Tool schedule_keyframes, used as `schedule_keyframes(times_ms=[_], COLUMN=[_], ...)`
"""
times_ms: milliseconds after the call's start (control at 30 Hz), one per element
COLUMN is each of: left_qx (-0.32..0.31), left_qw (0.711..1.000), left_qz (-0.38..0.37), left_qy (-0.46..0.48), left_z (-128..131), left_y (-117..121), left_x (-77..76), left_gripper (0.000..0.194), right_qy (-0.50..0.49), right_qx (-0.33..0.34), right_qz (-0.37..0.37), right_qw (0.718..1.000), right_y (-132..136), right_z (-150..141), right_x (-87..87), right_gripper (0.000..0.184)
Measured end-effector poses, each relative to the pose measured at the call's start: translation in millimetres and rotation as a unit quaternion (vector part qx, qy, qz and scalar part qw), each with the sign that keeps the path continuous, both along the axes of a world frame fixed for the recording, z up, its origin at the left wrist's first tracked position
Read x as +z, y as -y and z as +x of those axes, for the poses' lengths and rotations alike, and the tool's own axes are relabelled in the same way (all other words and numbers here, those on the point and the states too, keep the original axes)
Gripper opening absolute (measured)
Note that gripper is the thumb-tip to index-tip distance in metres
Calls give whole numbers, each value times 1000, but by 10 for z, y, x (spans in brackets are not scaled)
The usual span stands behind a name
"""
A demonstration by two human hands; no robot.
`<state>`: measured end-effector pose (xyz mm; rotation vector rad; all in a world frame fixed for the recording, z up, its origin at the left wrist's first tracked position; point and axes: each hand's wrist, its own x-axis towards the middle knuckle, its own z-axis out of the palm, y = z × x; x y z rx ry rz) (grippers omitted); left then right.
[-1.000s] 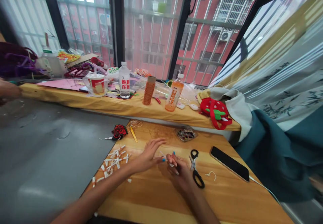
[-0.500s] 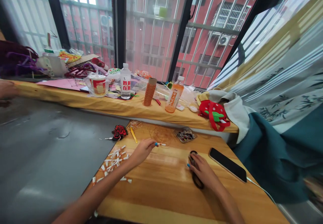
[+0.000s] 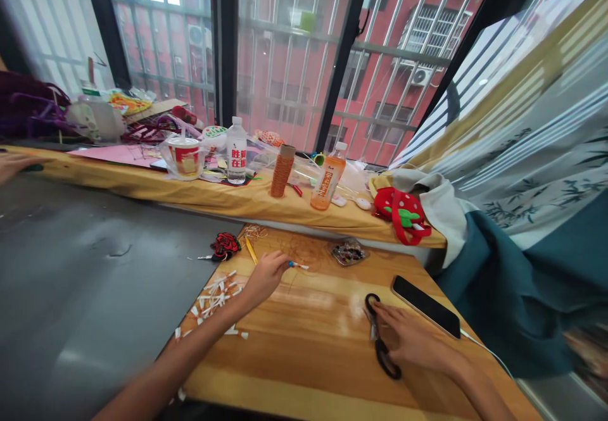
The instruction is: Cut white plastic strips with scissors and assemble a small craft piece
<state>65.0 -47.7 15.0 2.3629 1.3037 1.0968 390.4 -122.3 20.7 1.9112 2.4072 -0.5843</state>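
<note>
Pinching a white-tipped strip [image 3: 300,266] over the surface [image 3: 304,358], our left hand [image 3: 270,274] might drop it should the pinch slacken; our loosely spread right hand [image 3: 411,335], at the scissors [image 3: 379,340], might nudge them.

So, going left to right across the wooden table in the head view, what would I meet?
Scattered white-tipped pieces → left hand → white-tipped piece it pinches → clear container of small bits → black-handled scissors → phone.
</note>
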Motion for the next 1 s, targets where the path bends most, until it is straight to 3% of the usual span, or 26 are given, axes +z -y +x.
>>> schedule_keyframes(times_ms=[200, 333, 500, 633, 700, 767, 867, 933, 1000], left_qx=[-5, -24, -41, -62, -71, -74, -81, -90, -97], left_qw=[1000, 999, 997, 992, 988, 983, 974, 969, 966], left_qz=[8, 2, 5, 45, 73, 108, 156, 176, 190], left_qy=[-9, -33, -67, -99, -115, -133, -145, -145, -144], left_z=[-5, 17, 29, 34, 45, 60, 82, 89, 89], left_y=[17, 5, -37, -64, -57, -25, 60, 118, 162], left_x=[26, 80, 290, 541, 660, 769, 907, 974, 1017], left_gripper=[17, 18, 19, 20, 20, 20, 20, 21, 21], right_qy=[32, 15, -124, -386, -435, -418, -305, -266, -241], right_qx=[-61, -102, -145, -126, -99, -104, -41, -22, -7], right_qz=[76, 60, 13, -51, -44, -44, -19, 7, 32], right_qw=[995, 993, 982, 912, 894, 902, 951, 964, 970], right_y=[-54, -82, -41, 93, 172, 239, 292, 292, 270], right_z=[-77, -141, -259, -456, -611, -782, -993, -1066, -1088], right_x=[-9, 22, 6, -7, 36, 140, 380, 534, 639], right_gripper=[32, 6, 11, 29, 38, 37, 20, 10, 12])
